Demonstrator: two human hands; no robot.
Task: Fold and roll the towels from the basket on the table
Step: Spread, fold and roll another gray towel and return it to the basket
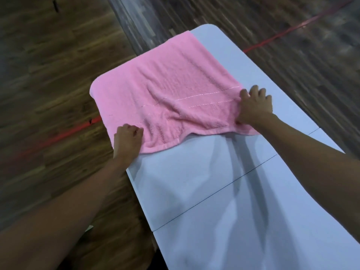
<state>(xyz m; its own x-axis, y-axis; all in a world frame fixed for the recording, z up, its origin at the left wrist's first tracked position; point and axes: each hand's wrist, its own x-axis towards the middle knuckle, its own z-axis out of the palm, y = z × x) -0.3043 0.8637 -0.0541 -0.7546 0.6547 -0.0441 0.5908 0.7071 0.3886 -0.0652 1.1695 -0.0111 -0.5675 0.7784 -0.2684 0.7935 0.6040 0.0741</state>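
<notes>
A pink towel (165,86) lies spread over the far end of the white folding table (204,191), with wrinkles near its near edge. My left hand (127,140) grips the towel's near left corner at the table's left edge, fingers curled on the cloth. My right hand (254,107) pinches the near right corner, bunching the fabric under the fingers. No basket is in view.
The table runs diagonally from bottom right to top centre, with a seam (214,195) across its middle. Dark wood floor (48,75) with a red line (64,133) lies to the left and beyond. The table's left edge drops off beside my left hand.
</notes>
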